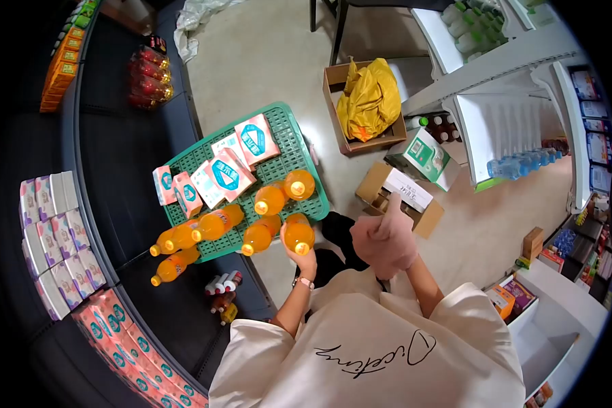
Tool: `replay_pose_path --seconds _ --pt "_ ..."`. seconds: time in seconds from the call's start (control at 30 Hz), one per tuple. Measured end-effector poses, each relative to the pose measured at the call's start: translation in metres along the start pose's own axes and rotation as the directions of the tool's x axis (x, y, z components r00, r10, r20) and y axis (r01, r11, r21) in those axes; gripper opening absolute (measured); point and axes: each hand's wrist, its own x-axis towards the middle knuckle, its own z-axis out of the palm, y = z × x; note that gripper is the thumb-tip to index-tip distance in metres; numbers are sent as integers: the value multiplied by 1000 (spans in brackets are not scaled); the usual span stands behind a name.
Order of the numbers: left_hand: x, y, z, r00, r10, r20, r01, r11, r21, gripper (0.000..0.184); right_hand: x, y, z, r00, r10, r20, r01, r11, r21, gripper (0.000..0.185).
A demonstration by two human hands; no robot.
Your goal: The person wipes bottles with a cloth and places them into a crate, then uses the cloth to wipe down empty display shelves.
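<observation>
Orange bottle point(298, 231) is in your left hand point(304, 262), which is closed around it. Whether this bottle touches the crate, I cannot tell. The largest thing about you is the dark shelf point(115, 156), to the left of that hand. Ahead of the hand and to its left lies the green crate point(285, 163), beside the shelf. On the other side, well ahead of your right hand, there is a carton point(374, 145) which contains a yellow bag point(370, 102). Nearer to the right hand you have a green and white box point(425, 158) and an open carton point(371, 182). Pink cloth point(387, 248) covers your right hand, so I cannot tell if it is wide or narrow. Beyond your left hand, pink packs point(228, 175) lie in the crate. Other orange bottles point(217, 223) are just beside this hand, ahead and to its left. A band point(307, 281) is on your left wrist.
</observation>
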Motion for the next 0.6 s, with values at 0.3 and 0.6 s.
replay_pose_path --seconds 0.3,0.6 --pt "24 -24 21 997 -71 -40 64 988 -142 77 -9 32 12 999 51 12 -52 996 73 46" --pt "25 -18 29 978 -66 -196 64 998 -20 52 -13 43 24 996 67 62 -73 991 108 43"
